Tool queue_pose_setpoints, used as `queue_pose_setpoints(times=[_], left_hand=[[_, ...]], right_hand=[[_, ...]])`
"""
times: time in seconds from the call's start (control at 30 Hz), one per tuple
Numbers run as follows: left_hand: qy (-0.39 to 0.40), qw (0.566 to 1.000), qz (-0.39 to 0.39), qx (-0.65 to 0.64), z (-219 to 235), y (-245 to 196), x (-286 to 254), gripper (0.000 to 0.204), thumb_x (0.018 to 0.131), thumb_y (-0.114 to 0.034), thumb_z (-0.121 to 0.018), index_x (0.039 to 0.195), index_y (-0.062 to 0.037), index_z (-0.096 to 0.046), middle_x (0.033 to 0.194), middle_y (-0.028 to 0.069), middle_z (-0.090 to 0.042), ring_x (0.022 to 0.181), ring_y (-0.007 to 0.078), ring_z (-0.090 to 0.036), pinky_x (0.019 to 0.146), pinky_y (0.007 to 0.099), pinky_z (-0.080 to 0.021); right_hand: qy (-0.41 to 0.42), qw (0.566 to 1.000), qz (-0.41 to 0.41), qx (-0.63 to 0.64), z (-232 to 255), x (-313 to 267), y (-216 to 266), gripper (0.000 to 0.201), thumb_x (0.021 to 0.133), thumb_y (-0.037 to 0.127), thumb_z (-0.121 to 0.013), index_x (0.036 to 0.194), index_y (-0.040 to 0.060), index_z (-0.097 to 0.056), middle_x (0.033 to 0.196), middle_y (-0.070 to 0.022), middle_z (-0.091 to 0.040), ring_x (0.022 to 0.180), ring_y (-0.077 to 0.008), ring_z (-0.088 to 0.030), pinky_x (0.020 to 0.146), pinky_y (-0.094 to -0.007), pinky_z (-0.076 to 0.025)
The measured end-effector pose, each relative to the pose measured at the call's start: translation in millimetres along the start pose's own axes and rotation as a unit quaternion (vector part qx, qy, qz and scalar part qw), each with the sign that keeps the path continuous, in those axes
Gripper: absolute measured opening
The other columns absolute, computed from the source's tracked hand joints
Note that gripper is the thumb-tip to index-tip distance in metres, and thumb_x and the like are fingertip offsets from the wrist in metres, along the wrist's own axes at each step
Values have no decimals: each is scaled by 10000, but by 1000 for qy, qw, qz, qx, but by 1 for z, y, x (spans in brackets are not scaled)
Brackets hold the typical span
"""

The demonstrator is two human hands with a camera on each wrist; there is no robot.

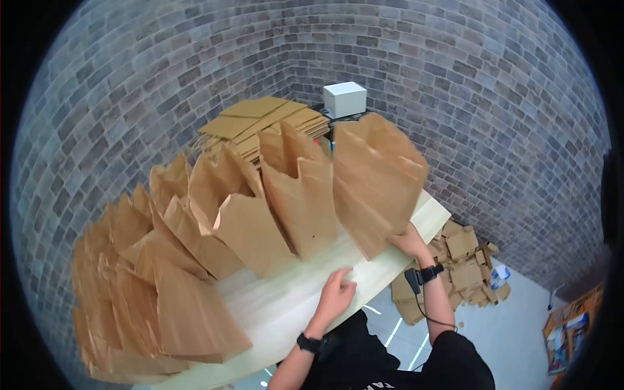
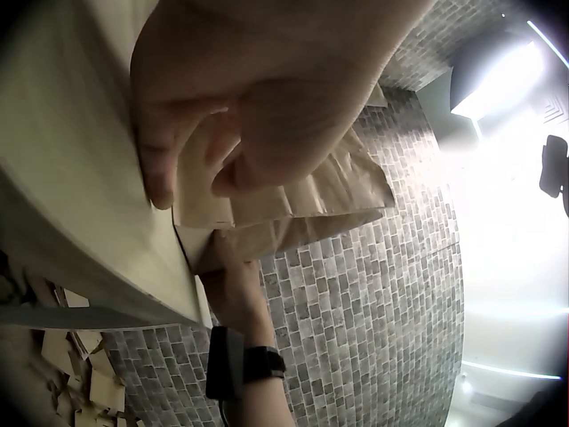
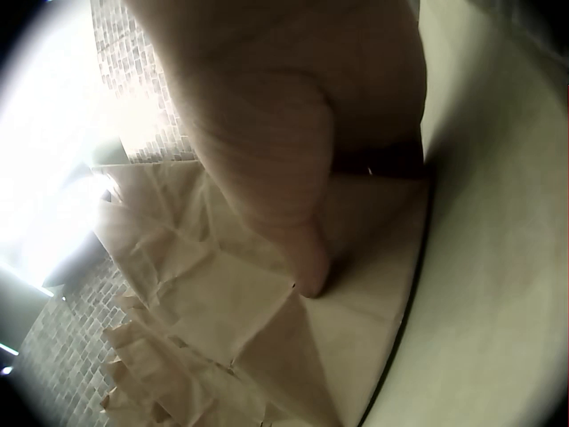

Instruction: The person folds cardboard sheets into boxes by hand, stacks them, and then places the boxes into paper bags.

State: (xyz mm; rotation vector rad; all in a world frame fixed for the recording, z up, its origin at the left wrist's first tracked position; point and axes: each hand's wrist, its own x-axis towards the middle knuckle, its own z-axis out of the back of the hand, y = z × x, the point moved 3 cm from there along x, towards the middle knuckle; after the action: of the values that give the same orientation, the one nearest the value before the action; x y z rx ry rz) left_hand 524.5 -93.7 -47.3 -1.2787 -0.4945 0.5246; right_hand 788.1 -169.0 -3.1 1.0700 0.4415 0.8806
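Observation:
At the right end of the table, my right hand [image 1: 409, 242] grips the lower corner of a standing brown paper bag [image 1: 377, 182]. In the right wrist view the thumb [image 3: 311, 267] lies against the creased paper, while the other fingers are hidden behind the hand. My left hand [image 1: 337, 296] is over the near side of the white tabletop [image 1: 325, 270], fingers loosely bent and nothing in them. From the left wrist, its fingertips [image 2: 160, 191] show close over the tabletop, with the bag [image 2: 329, 191] beyond.
Several more open paper bags [image 1: 240, 227] stand in rows along the table's left part. Behind them are stacked flat cardboard sheets [image 1: 260, 123] and a white box [image 1: 345, 101]. Small cardboard boxes [image 1: 465, 273] lie heaped on the floor at right.

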Motion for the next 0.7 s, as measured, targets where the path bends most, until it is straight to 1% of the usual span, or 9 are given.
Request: queue_pose_setpoints(times=[0.03, 0.13, 0.2, 0.3, 0.4, 0.47, 0.53, 0.6, 0.7], left_hand=[[-2, 999, 0, -39, 2, 9, -13, 362, 915, -38, -612, 1264, 24, -538, 1271, 152, -556, 934, 206, -690, 836, 316, -545], [-14, 998, 25, -60, 13, 10, -42, 238, 936, 14, -552, 1173, 38, -573, 877, 89, -676, 892, 167, -703, 801, 282, -550], [-10, 994, 61, -89, 18, 4, -51, 211, 930, 20, -546, 1129, 48, -607, 1064, 136, -630, 882, 186, -711, 795, 285, -563], [-8, 998, 26, -61, 18, 2, -53, 186, 942, 4, -543, 1107, 51, -615, 1088, 127, -621, 888, 191, -711, 796, 285, -567], [-8, 998, 18, -58, 18, 0, -55, 173, 952, -18, -540, 1088, 47, -626, 1108, 119, -613, 895, 190, -711, 805, 283, -568], [-32, 997, 25, -63, 19, 1, -56, 170, 960, -23, -544, 1089, 35, -638, 1080, 97, -624, 894, 168, -710, 799, 270, -564], [-4, 1000, -1, -24, 19, 0, -55, 173, 960, -27, -546, 1094, 20, -643, 1070, 95, -627, 878, 160, -705, 794, 270, -564], [-78, 997, 3, -24, 23, 13, -64, 162, 958, -39, -548, 1077, 16, -642, 1053, 103, -626, 823, 164, -699, 768, 278, -561], [-27, 995, -77, 52, 23, 1, -58, 162, 956, -83, -546, 1061, 12, -627, 1007, 131, -630, 867, 257, -667, 775, 335, -527]], right_hand=[[32, 999, -1, 16, -4, 12, 5, 514, 782, 86, -742, 1255, -28, -576, 1164, -135, -674, 1046, -204, -639, 912, -330, -508], [66, 996, 28, 54, -16, 45, 5, 525, 783, 76, -736, 1268, -33, -566, 1182, -125, -666, 1068, -194, -620, 935, -329, -492], [81, 993, 56, 67, -25, 67, 6, 528, 782, 67, -732, 1271, -36, -562, 1185, -114, -661, 1071, -185, -607, 940, -328, -485], [108, 989, 77, 73, -41, 88, 13, 546, 786, 70, -732, 1293, -30, -555, 1215, -108, -652, 1102, -181, -595, 973, -329, -468], [126, 982, 111, 85, -54, 98, 18, 552, 782, 63, -732, 1297, -26, -556, 1233, -105, -646, 1107, -184, -593, 971, -332, -470], [121, 984, 61, 120, -59, 99, 11, 586, 777, 34, -724, 1322, -37, -521, 1236, -108, -641, 1111, -188, -603, 958, -326, -484], [133, 982, 41, 127, -62, 104, -3, 566, 763, 12, -720, 1297, -39, -540, 1185, -97, -664, 1071, -182, -617, 935, -318, -494], [107, 989, 45, 97, -67, 112, -19, 524, 770, 6, -710, 1270, -38, -560, 1139, -85, -681, 1029, -176, -629, 923, -315, -497], [120, 980, 45, 155, -67, 97, -2, 549, 821, -2, -660, 1342, -33, -492, 1243, -119, -633, 1118, -209, -607, 979, -341, -469]])
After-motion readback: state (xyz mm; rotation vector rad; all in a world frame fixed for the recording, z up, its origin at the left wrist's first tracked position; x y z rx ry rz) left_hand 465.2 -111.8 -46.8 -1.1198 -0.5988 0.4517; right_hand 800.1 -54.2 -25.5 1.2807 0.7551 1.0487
